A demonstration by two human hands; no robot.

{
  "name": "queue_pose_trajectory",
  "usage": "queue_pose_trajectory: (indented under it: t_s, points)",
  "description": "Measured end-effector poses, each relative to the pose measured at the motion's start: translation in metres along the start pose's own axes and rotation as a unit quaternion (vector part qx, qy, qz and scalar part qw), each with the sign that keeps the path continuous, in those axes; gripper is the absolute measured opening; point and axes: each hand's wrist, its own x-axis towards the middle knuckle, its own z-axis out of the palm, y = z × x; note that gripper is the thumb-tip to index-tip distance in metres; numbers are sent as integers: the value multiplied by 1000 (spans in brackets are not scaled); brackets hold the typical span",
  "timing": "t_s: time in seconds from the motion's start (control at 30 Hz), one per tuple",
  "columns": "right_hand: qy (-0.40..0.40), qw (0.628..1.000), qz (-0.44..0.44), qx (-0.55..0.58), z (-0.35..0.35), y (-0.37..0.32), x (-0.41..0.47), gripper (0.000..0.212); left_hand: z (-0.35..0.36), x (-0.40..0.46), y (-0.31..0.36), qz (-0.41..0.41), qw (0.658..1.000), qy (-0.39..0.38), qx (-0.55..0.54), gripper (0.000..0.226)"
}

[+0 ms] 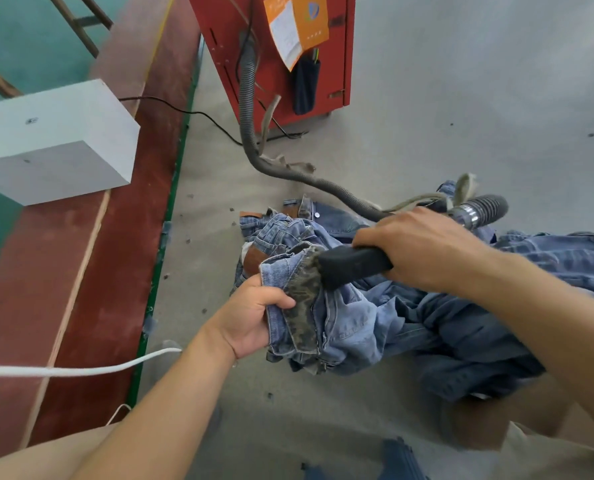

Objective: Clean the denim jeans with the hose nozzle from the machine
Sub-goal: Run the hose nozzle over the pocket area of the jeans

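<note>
My left hand (250,317) is gripping the jeans (326,317) taut at 7 o'clock — my right hand (423,249) is clasping the nozzle (351,265), pressing it on.

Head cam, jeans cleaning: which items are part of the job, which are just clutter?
In use:
- denim jeans, gripped by left hand
- hose nozzle, held by right hand
- grey hose
- red machine

Lying about:
- white block
- white cord
- black cable
- orange tag
</note>
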Motion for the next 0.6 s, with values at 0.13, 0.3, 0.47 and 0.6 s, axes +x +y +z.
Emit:
queue_pose_trajectory:
  t_s: [0.13, 0.3, 0.47, 0.6]
  points:
    - [12, 999, -48, -13, 3, -8, -3, 31, -5, 0, -1, -5, 1000, 12, -15, 56]
    - [13, 996, 19, 91, -18, 4, -3, 31, 0, 1, 2, 1, 999, -3, -33, 56]
    - [-18, 1000, -20, 12, -2, -19, -7, 28, 6, 4, 0, -3, 1000, -9, -25, 54]
    - [-37, 997, -68, -7, 4, -31, -9, 33, 7, 4, 3, 8, 999, -2, -52, 52]
